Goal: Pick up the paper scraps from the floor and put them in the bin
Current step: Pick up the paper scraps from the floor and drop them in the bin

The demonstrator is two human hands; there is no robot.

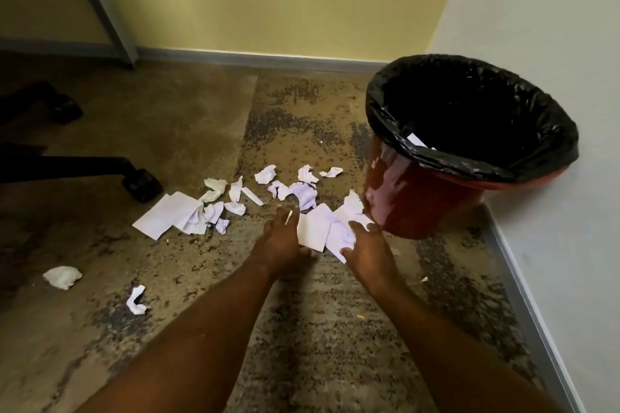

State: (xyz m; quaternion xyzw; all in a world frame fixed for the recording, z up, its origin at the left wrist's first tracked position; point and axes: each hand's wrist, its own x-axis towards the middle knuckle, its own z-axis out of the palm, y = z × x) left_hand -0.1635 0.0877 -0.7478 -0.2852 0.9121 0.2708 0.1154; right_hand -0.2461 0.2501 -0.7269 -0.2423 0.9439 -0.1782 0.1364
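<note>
Sheets (315, 228): held low, just beside the bin (412, 198).
Right hand (367, 245): curled round the sheets.
Left hand (280, 238): flat against their other edge, fingers straight.
Loose scraps (214, 208): scattered on the floor (188, 117), farther from the bin.
Good way: sheets should be squeezed together, lifted above the bin's rim, then dropped inside.
</note>
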